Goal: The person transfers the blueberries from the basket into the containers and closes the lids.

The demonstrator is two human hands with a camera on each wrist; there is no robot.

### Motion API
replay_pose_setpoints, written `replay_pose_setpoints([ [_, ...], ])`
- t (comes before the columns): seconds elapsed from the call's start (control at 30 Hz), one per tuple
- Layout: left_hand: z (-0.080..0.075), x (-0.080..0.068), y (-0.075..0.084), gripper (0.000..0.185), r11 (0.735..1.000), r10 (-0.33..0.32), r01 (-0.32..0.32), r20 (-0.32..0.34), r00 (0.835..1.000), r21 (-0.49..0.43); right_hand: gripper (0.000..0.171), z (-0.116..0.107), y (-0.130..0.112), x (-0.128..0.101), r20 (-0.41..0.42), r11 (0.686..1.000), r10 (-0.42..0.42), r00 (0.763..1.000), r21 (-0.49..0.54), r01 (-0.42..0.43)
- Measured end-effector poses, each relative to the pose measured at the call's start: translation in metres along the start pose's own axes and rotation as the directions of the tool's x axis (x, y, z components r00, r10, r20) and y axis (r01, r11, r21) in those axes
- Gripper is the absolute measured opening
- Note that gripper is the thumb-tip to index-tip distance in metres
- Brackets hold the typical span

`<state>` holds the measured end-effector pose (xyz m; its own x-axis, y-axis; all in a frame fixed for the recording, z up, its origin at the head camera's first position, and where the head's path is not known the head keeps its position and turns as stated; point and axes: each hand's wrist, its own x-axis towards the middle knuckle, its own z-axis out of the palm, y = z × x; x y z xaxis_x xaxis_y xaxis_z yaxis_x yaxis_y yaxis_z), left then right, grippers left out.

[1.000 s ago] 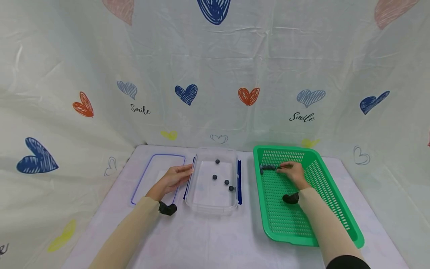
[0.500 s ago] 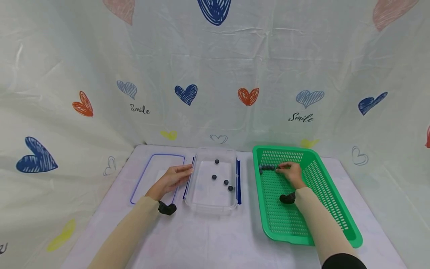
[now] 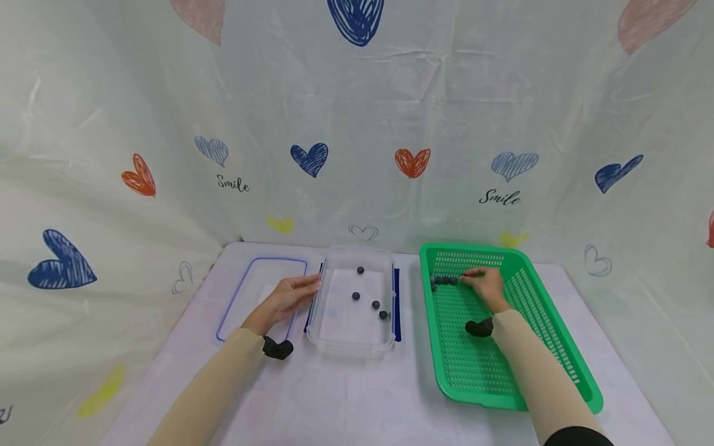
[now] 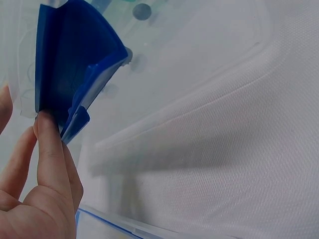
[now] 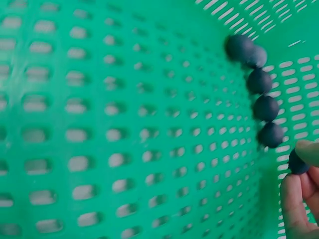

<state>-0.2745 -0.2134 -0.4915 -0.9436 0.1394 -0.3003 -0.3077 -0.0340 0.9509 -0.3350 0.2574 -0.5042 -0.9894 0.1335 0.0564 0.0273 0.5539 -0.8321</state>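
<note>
Dark-blue round berry [image 5: 297,164], inside the green perforated plastic basket [image 3: 457,365], is pinched between the right hand's [image 3: 485,288] fingertips: lift without crushing, left hand [image 3: 286,301] touching the blue plastic flap [image 4: 75,55] left of the basket with near-straight fingers.

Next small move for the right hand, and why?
Probably lift the dark ball clear of the green basket: the right hand pinches it beyond the row of balls, and the clear box is open with four balls inside.
</note>
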Motion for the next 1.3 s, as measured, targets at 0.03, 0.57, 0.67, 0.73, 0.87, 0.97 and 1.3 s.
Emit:
replay_pose_setpoints([
  [0.03, 0.000, 0.000, -0.001, 0.055, 1.000, -0.003, 0.003, 0.002, 1.000, 0.001, 0.024, -0.001, -0.001, -0.001, 0.003, 1.000, 0.005, 1.000, 0.001, -0.005],
  [0.57, -0.001, 0.003, -0.002, 0.056, 1.000, -0.007, 0.006, 0.005, 1.000, 0.016, 0.032, -0.020, -0.031, -0.007, 0.074, 0.983, 0.065, 0.995, 0.164, -0.077],
  [0.67, -0.002, 0.003, -0.002, 0.057, 1.000, -0.004, 0.004, 0.009, 1.000, 0.018, 0.034, -0.023, -0.038, -0.008, 0.086, 0.983, 0.054, 0.995, 0.172, -0.069],
  [0.73, -0.001, 0.003, -0.002, 0.056, 1.000, -0.007, 0.007, 0.005, 1.000, 0.017, 0.035, -0.025, -0.042, -0.009, 0.090, 0.984, 0.047, 0.995, 0.170, -0.062],
  [0.87, 0.000, 0.003, -0.001, 0.056, 1.000, -0.018, 0.018, -0.004, 1.000, 0.010, 0.033, -0.027, -0.051, -0.009, 0.097, 0.984, 0.033, 0.995, 0.169, -0.049],
  [0.97, 0.000, 0.003, -0.001, 0.057, 1.000, -0.021, 0.021, -0.003, 1.000, 0.010, 0.033, -0.028, -0.060, -0.010, 0.108, 0.984, 0.021, 0.994, 0.175, -0.040],
  [1.3, 0.000, 0.001, 0.000, 0.055, 1.000, -0.009, 0.009, 0.008, 1.000, 0.005, 0.039, -0.027, -0.094, -0.020, 0.182, 0.979, -0.041, 0.982, 0.203, 0.004],
])
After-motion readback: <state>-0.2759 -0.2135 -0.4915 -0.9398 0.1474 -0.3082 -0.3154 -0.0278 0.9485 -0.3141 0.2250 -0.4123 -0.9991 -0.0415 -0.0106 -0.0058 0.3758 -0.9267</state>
